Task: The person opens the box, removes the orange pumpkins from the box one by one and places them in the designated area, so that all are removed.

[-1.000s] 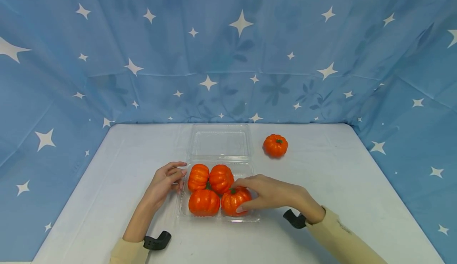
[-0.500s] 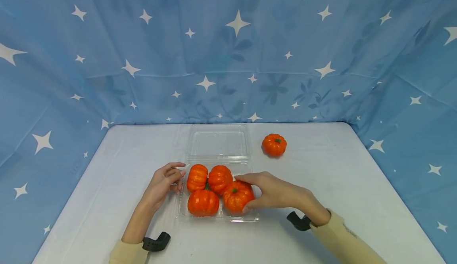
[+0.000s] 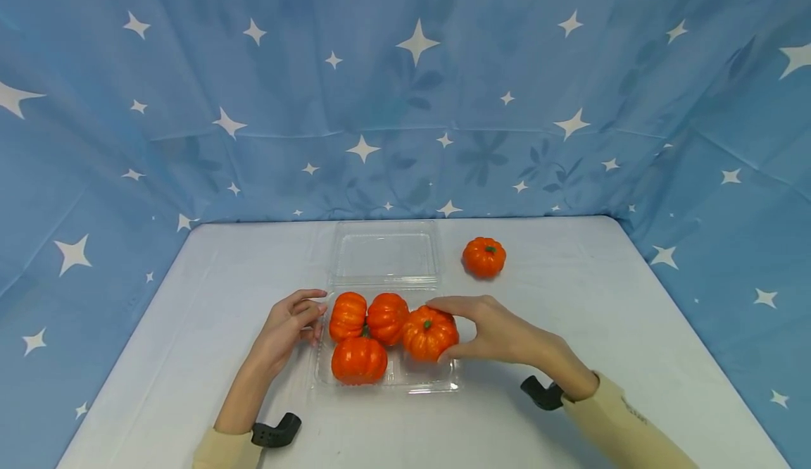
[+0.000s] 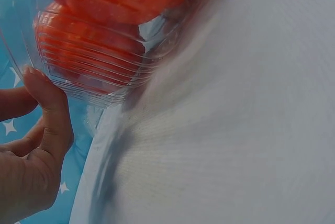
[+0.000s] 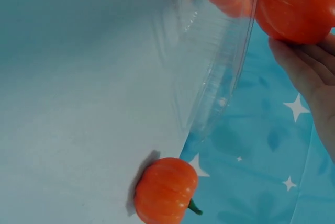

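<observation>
My right hand (image 3: 503,329) grips a small orange pumpkin (image 3: 430,334) with a green stem, fingers behind it and thumb in front. In the right wrist view this pumpkin (image 5: 296,7) is raised above the rim of a clear plastic clamshell container (image 3: 405,389). Inside the container sit three other orange pumpkins, one at the front left (image 3: 359,361) and two behind. At the container's left edge, my left hand (image 3: 293,327) pinches the rim; its thumb tip (image 4: 32,72) shows against the plastic in the left wrist view.
The container's clear lid (image 3: 385,254) lies folded back behind it. Another orange pumpkin (image 3: 484,257) stands on the white table (image 3: 557,279), right of the lid. A blue star-patterned curtain (image 3: 405,103) hangs along the back and sides.
My right hand has lifted its pumpkin from the container's front right compartment and moved it back and slightly right. My left hand has stayed at the container's edge.
</observation>
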Action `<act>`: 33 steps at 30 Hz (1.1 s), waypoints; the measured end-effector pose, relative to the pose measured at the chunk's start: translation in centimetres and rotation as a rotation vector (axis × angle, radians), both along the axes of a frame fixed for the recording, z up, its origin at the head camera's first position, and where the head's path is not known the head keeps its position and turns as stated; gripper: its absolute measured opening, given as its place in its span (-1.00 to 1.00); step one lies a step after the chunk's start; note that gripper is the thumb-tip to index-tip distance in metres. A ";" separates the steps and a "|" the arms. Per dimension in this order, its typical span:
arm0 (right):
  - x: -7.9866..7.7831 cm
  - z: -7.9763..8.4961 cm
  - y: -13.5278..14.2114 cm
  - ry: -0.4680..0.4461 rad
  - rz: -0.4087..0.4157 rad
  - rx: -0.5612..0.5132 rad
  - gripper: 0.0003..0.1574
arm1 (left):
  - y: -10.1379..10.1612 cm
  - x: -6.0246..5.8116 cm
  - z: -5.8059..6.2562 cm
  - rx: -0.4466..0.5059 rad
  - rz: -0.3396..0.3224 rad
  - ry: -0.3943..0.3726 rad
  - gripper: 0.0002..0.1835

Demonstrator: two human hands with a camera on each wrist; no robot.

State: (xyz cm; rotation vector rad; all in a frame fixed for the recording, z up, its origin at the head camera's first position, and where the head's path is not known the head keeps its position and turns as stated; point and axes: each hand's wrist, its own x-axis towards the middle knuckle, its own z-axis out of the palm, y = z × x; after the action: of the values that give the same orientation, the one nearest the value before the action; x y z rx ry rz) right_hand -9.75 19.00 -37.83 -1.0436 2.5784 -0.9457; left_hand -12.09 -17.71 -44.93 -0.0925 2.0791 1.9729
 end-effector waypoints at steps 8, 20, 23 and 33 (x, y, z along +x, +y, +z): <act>-0.1 -0.2 0.5 0.068 -0.042 -0.049 -0.10 | 0.0 0.1 -0.1 -0.005 -0.002 -0.001 -0.55; -0.4 -0.3 1.3 0.138 -0.121 -0.080 -0.06 | 0.0 0.1 0.0 0.003 -0.006 0.004 -0.54; -0.4 -0.4 1.5 0.157 -0.138 -0.082 -0.07 | -0.1 0.1 0.0 -0.003 -0.003 0.001 -0.54; -0.7 -0.8 2.4 0.222 -0.205 -0.145 -0.03 | 0.1 -0.1 -0.2 0.018 0.014 -0.008 -0.56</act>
State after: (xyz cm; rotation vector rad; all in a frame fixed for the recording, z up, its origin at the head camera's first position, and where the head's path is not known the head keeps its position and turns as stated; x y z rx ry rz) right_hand -10.44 21.42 -38.66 -0.9834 2.8810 -1.1394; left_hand -12.18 -17.66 -45.17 -0.1116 2.0610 1.9951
